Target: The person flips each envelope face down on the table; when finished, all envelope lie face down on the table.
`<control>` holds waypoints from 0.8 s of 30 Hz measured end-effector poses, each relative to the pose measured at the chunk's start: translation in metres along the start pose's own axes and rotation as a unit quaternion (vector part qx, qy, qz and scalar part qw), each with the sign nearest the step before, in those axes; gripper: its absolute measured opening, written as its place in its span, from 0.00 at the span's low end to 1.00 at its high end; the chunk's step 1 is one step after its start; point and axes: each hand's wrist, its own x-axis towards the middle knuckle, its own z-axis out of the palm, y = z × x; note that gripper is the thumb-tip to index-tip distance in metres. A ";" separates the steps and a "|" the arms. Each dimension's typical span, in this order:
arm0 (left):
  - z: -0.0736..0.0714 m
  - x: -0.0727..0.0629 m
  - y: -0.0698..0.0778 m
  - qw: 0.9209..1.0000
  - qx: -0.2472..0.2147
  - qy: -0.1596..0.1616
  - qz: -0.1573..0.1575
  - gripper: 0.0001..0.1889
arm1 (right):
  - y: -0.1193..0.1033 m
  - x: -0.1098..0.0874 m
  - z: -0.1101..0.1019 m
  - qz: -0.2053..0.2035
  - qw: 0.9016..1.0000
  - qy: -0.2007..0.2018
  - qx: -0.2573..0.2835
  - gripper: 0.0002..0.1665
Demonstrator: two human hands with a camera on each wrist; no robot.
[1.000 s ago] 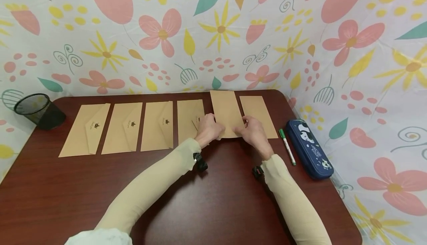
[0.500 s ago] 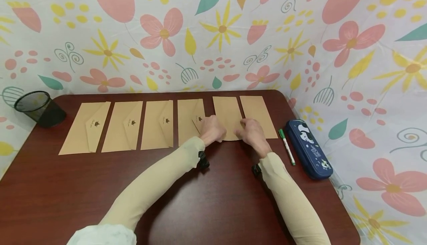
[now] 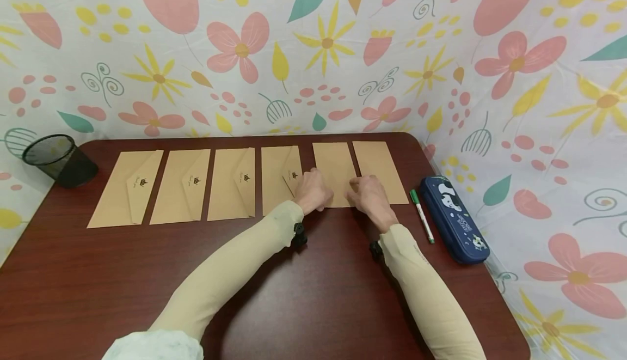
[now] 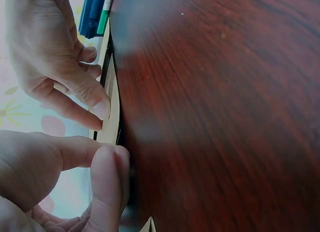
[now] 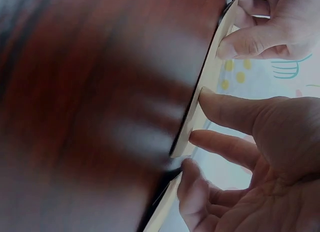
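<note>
Six kraft-paper envelopes lie in a row along the back of the table. My left hand (image 3: 313, 190) is at the near left corner of the fifth envelope (image 3: 335, 164), with thumb and forefinger pinched together there in the left wrist view. At its near right corner is my right hand (image 3: 369, 195); its thumb and forefinger touch the envelope's near edge (image 5: 212, 67), apart from each other, in the right wrist view. The sixth envelope (image 3: 381, 172) lies just right of it. To the left is the fourth envelope (image 3: 276, 172), flap and crown print upward, partly behind my left hand.
Three more crown-printed envelopes, including the leftmost envelope (image 3: 115, 191), continue the row. A black mesh pen holder (image 3: 63, 164) stands at the far left. A green-capped marker (image 3: 422, 217) and a navy pencil case (image 3: 454, 218) lie at the right edge. Flowered cloth (image 3: 240, 98) hangs behind.
The fifth envelope has come down toward me from its raised position and now lies level with the row. Both hands lowered with it; during the last half second they barely move.
</note>
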 end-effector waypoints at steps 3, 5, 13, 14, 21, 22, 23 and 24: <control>0.001 -0.001 -0.001 1.000 0.001 0.006 0.009 0.45 | 0.002 -0.001 0.001 0.003 1.000 0.003 -0.006 0.29; 0.001 0.000 -0.002 1.000 0.005 0.007 0.013 0.46 | 0.003 0.000 0.001 0.000 1.000 0.007 -0.005 0.29; -0.005 -0.009 -0.008 0.999 -0.039 0.013 0.032 0.48 | -0.003 -0.007 0.006 -0.039 0.996 0.073 0.042 0.34; -0.010 -0.016 -0.006 0.998 -0.058 0.016 0.036 0.46 | -0.006 -0.009 0.006 -0.043 0.995 0.081 0.048 0.35; -0.050 -0.071 0.005 0.983 -0.158 0.058 0.073 0.28 | -0.033 -0.020 0.008 -0.043 0.990 0.080 0.108 0.39; -0.053 -0.074 0.003 0.981 -0.163 0.066 0.080 0.26 | -0.038 -0.021 0.008 -0.043 0.990 0.073 0.111 0.40; -0.056 -0.076 0.002 0.980 -0.166 0.072 0.084 0.25 | -0.042 -0.022 0.008 -0.043 0.990 0.066 0.115 0.40; -0.059 -0.078 0.000 0.979 -0.169 0.078 0.087 0.23 | -0.046 -0.023 0.009 -0.044 0.991 0.060 0.114 0.41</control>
